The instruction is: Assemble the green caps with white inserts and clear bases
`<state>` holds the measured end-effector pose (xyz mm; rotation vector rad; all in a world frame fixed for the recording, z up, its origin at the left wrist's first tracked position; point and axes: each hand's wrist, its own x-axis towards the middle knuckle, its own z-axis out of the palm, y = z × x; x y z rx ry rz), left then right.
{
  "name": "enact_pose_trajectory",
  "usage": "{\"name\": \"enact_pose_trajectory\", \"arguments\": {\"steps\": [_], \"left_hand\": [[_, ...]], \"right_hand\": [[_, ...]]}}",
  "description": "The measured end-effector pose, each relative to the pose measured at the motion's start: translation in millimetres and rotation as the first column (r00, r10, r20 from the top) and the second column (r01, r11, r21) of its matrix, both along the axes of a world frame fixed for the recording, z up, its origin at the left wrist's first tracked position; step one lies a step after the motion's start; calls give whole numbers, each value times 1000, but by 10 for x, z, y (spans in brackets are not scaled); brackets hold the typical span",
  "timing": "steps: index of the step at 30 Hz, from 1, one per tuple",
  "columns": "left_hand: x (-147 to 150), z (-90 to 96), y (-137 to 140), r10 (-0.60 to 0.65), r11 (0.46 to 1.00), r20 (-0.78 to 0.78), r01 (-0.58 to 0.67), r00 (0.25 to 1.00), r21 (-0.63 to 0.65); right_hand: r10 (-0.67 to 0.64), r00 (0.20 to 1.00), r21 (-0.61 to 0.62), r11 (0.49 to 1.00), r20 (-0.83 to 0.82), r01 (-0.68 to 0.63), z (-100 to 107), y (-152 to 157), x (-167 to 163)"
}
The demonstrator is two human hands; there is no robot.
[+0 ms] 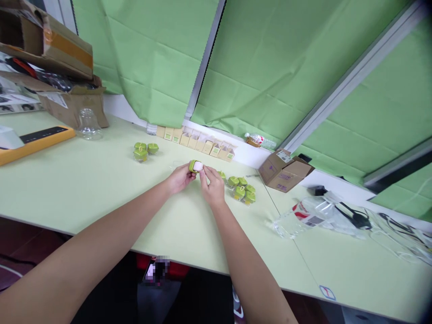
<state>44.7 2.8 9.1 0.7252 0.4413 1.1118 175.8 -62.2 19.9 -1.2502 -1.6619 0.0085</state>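
My left hand [181, 178] is closed around a small green cap-like piece [192, 165], held above the table. A pale pink rounded block [198, 166] sits in its opening. My right hand [213, 185] has its thumb and fingertips pressed together at the right edge of the pink block. Right of my hands stand several small clear containers with green lids and loops [240, 191]. A smaller group of the same green-lidded containers [141, 153] stands to the left. Behind my left hand lies a faint clear plastic piece [177, 164], partly hidden.
A row of small tan boxes [194, 140] lines the wall, with a drink bottle [259, 140] on the ledge. Right are a cardboard box [283, 171], a large clear bottle [300, 216] and cables [391, 229]. Left are a clear jar [89, 123], an orange-edged device [40, 143] and stacked cartons [64, 49].
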Motion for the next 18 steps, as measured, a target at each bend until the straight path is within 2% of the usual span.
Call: {"name": "enact_pose_trajectory", "arguments": {"steps": [3, 7, 8, 10, 12, 16, 18], "left_hand": [[4, 21, -34, -45, 998, -25, 46, 999, 49], [-20, 21, -11, -105, 992, -24, 107, 994, 61], [-30, 24, 0, -105, 993, -11, 105, 994, 54], [-46, 34, 12, -102, 994, 4, 102, 995, 47], [-49, 46, 6, -98, 994, -10, 98, 995, 43], [-38, 64, -29, -94, 995, -43, 95, 995, 35], [-46, 70, -32, -96, 994, -42, 97, 995, 40]], "right_hand": [[-7, 981, -52, 999, -193, -3, 17, 31, -30], [-4, 904, -238, 965, -427, -108, -36, 140, 49], [-23, 887, -288, 949, -462, -125, -54, 162, 91], [-114, 876, -363, 929, -469, -73, -72, 188, 169], [-131, 857, -368, 927, -499, -73, -62, 190, 205], [58, 812, -234, 943, -581, -235, -34, 181, 186], [34, 827, -268, 938, -561, -221, -61, 200, 213]]}}
